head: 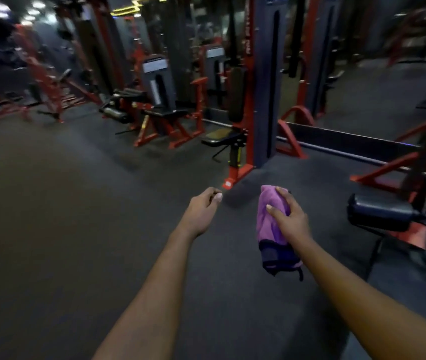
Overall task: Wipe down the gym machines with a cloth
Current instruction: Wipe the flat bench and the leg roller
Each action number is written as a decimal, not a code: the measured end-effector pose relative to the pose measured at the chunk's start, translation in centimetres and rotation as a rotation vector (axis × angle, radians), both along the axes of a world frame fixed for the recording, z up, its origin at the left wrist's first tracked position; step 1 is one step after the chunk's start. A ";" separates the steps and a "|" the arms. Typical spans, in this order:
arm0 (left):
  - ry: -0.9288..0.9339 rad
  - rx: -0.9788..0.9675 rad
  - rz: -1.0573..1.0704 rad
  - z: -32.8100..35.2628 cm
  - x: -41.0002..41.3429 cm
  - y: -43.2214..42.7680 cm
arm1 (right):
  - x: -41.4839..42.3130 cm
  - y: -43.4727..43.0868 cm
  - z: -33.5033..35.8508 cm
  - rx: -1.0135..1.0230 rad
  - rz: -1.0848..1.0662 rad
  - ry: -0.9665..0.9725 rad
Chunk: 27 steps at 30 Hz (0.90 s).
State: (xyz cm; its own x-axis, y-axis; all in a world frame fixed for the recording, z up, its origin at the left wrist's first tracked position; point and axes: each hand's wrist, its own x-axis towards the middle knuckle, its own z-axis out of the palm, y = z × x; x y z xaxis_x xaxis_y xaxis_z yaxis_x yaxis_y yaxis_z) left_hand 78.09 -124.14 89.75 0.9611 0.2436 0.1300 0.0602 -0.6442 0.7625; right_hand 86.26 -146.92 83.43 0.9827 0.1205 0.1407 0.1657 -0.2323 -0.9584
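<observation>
The right hand (288, 216) grips a bunched purple cloth (271, 224); the nearest machine (258, 100) stands straight ahead; the left hand (204, 206) hangs empty, loosely curled.

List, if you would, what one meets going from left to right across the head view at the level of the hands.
left hand, holding nothing → purple cloth, held in the right hand → black padded roller of the machine at the right edge

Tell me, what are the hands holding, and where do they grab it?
The right hand grips the purple cloth around its bunched upper part; the lower end hangs free. The left hand holds nothing.
</observation>
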 end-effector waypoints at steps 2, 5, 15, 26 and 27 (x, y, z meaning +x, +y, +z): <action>-0.010 -0.001 -0.058 -0.6 4.4 0.4 | 2.9 -0.2 -0.6 0.014 -0.065 0.000; -0.015 0.002 -0.178 -1.5 13.7 -0.2 | 9.3 -1.4 -1.8 0.028 -0.185 -0.008; 0.021 0.033 -0.568 -3.4 39.7 -6.1 | 25.1 -7.8 -3.0 -0.023 -0.582 0.036; 0.080 0.045 -1.115 -6.5 63.6 -17.8 | 37.0 -13.0 -6.8 -0.039 -1.122 0.120; 0.092 0.053 -1.159 -6.7 64.9 -19.1 | 37.3 -13.1 -7.0 -0.036 -1.170 0.147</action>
State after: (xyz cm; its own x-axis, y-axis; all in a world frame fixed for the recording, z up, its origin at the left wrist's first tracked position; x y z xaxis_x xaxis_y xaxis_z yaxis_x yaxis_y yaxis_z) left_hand 143.02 -143.23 83.02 0.6108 -0.7911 0.0318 -0.5322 -0.3805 0.7563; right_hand 123.59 -160.03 76.47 0.5042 -0.8630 0.0319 -0.2777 -0.1970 -0.9402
